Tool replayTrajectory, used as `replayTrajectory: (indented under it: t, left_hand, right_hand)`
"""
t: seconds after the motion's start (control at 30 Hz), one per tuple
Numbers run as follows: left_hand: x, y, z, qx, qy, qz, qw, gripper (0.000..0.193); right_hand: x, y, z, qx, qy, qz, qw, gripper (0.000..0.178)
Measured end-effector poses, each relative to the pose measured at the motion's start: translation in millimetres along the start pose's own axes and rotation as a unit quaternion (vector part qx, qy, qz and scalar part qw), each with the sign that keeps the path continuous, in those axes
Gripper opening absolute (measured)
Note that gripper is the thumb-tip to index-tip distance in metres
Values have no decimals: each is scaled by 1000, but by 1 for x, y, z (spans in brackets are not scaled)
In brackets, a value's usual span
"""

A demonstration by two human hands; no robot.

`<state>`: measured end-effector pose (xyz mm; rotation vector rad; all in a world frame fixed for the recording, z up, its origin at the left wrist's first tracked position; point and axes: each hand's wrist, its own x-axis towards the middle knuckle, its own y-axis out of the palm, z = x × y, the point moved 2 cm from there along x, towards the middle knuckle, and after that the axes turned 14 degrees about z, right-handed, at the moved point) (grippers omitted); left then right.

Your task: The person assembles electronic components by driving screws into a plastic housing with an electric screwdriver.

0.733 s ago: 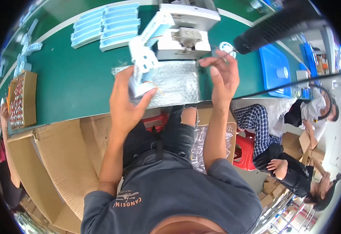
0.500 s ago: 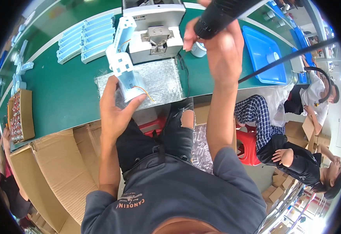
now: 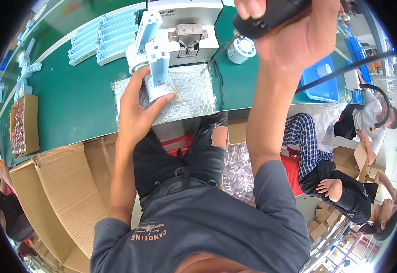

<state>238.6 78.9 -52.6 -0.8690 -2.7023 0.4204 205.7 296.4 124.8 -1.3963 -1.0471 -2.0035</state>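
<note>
My left hand is wrapped around a light-blue plastic housing, thumb on the near end and fingers at its left side. A thin orange-and-dark wire sticks out of the housing. The housing stands over a sheet of clear bubble wrap at the bench's front edge. Raised at the upper right, my right hand grips a black electric screwdriver; its tip points left. Below that tip, a round light-blue part rests on the bench.
A white machine with a metal feeder stands behind the bubble wrap. Light-blue trays lie at the back left, a box of small metal parts farther left. A blue tray sits right, crossed by a black cable. Co-workers sit at the right.
My right hand has swung up and to the right with the screwdriver, uncovering the round light-blue part. The housing in my left hand has tilted slightly and shifted a little right.
</note>
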Motion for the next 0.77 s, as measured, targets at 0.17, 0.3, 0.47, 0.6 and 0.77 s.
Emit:
replayTrajectory:
  t: [0.17,0.3,0.47,0.6,0.77]
  left_hand:
    - [-5,2,0,38,-1,-13,999,62]
    - [-4,3,-9,52,3,-9,999,63]
    - [-2,3,-13,116,36,-26,992,61]
    - [-2,4,-8,137,56,-65,987,60]
    - [1,6,-12,124,63,-65,988,58]
  right_hand:
    - [9,12,13,-485,90,4,870,33]
    - [9,7,5,-499,81,39,862,32]
    - [8,1,-8,-518,62,99,847,31]
    - [6,1,-12,-527,44,137,837,30]
    - [-2,16,-8,-472,84,81,874,38]
